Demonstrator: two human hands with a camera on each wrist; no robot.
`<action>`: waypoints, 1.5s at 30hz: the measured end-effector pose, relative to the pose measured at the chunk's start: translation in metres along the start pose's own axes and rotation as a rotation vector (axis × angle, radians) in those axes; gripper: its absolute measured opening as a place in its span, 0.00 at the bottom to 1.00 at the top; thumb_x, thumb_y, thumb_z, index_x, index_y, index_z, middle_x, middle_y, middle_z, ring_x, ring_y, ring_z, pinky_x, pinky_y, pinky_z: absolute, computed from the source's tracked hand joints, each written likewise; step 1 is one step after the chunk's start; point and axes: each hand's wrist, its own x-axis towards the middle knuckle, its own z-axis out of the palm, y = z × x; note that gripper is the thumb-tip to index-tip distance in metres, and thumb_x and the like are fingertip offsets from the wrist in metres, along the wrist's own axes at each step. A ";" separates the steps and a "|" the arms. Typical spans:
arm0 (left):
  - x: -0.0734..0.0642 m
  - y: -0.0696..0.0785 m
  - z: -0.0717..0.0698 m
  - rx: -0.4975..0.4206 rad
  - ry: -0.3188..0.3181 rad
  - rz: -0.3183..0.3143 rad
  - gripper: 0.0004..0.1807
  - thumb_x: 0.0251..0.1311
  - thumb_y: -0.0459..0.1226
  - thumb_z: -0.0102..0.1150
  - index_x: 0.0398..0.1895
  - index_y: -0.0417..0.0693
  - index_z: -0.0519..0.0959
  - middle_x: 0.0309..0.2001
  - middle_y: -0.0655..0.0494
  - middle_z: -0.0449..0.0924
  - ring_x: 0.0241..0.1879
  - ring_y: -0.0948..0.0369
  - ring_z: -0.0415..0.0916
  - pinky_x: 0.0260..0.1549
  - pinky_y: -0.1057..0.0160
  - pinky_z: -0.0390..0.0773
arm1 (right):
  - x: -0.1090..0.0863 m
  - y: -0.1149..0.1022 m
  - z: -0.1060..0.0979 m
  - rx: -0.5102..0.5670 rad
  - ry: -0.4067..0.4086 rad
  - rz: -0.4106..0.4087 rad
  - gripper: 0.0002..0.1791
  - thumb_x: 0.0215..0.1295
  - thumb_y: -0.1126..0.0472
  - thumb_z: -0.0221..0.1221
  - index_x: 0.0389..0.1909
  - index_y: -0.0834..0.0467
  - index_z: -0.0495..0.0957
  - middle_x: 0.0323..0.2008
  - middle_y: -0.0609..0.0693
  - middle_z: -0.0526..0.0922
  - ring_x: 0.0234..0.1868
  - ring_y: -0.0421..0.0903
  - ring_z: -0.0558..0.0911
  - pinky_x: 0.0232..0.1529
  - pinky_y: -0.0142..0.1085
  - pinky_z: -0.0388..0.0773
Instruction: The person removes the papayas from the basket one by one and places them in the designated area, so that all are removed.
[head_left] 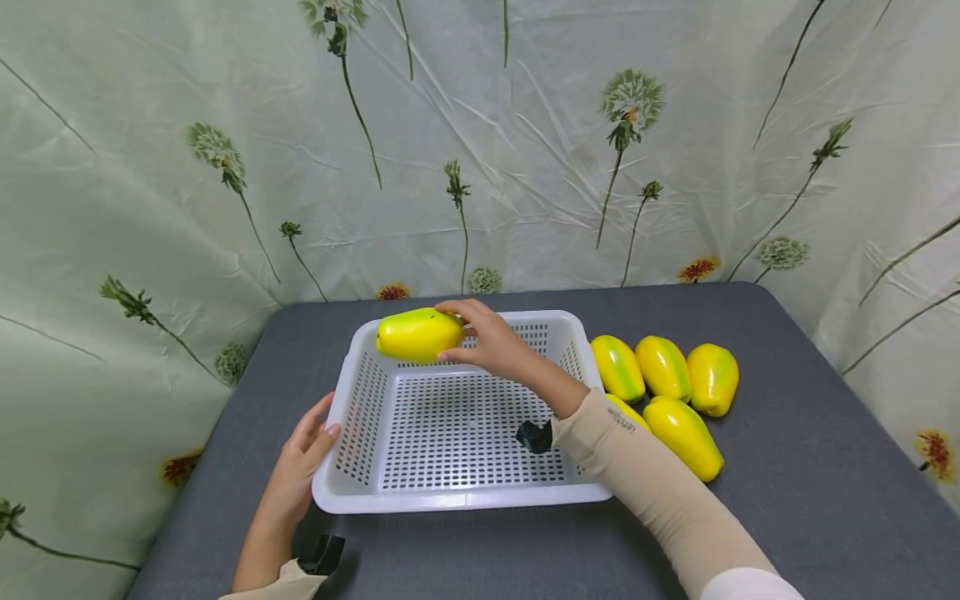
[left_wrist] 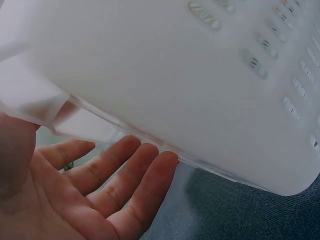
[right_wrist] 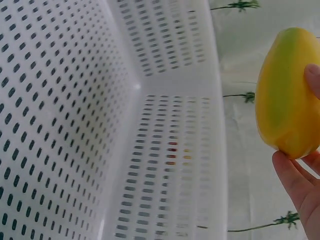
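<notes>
Over the far left part of a white perforated plastic basket (head_left: pixel 465 498), my right hand (head_left: pixel 491 340) holds a yellow-green papaya (head_left: pixel 420 335) by one end, between thumb and fingers. In the right wrist view the papaya (right_wrist: pixel 285 95) appears beyond the basket's rim (right_wrist: pixel 217 150), with fingertips (right_wrist: pixel 286 167) against its end. My left hand (head_left: pixel 306 450) grips the basket's left side, its thumb at the rim. From the left wrist, the fingers (left_wrist: pixel 150 185) touch the outer side under the rim, and the thumb is partly hidden. Inside the basket no fruit shows.
Right of the basket, several more papayas (head_left: pixel 682 437) lie on the grey cloth-covered table (head_left: pixel 810 500); one is partly hidden by the right sleeve (head_left: pixel 645 475). Behind the table hangs a pale curtain (head_left: pixel 540 167) printed with dandelions. Dark wrist mounts (head_left: pixel 322 554) sit at both wrists.
</notes>
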 end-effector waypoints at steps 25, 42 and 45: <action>-0.001 -0.001 0.000 -0.006 0.000 0.007 0.29 0.66 0.37 0.44 0.68 0.47 0.48 0.50 0.45 0.63 0.39 0.60 0.76 0.28 0.55 0.78 | -0.060 -0.034 -0.054 0.177 0.308 0.039 0.33 0.52 0.71 0.61 0.60 0.67 0.60 0.57 0.61 0.63 0.54 0.55 0.69 0.53 0.42 0.68; 0.000 -0.002 -0.001 -0.035 -0.026 0.035 0.28 0.67 0.36 0.42 0.68 0.46 0.48 0.49 0.46 0.64 0.40 0.59 0.76 0.28 0.56 0.78 | -0.114 0.012 -0.095 0.183 0.522 0.049 0.34 0.53 0.73 0.60 0.61 0.61 0.60 0.57 0.53 0.64 0.53 0.45 0.69 0.49 0.28 0.69; 0.000 -0.002 -0.001 -0.041 -0.031 0.035 0.28 0.67 0.35 0.42 0.68 0.46 0.48 0.48 0.47 0.65 0.40 0.59 0.76 0.28 0.56 0.78 | -0.125 0.014 -0.101 0.147 0.560 0.073 0.34 0.53 0.73 0.61 0.62 0.61 0.60 0.57 0.53 0.64 0.52 0.44 0.69 0.49 0.26 0.68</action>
